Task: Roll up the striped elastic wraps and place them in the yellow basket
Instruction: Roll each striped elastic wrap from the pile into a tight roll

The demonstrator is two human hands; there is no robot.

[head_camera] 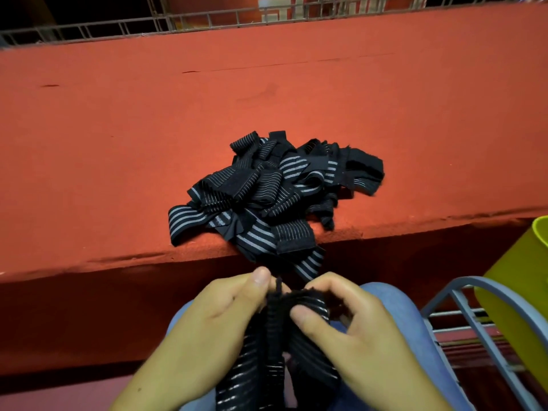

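A heap of black elastic wraps with grey stripes (pixel 267 188) lies on the red table (pixel 118 129), spilling over its near edge. Below the edge, over my lap, I hold one striped wrap (pixel 272 336). My left hand (pixel 207 321) pinches its top end with thumb and fingers. My right hand (pixel 355 321) curls round the wrap's upper part, thumb pressed on the fabric. The rest of the wrap hangs down between my wrists. The yellow basket (pixel 522 292) stands at the right edge, partly cut off.
A grey metal rack (pixel 462 321) carries the yellow basket at my right. A metal railing (pixel 207 20) runs along the far side of the table. My knees in blue trousers (pixel 394 295) are under my hands.
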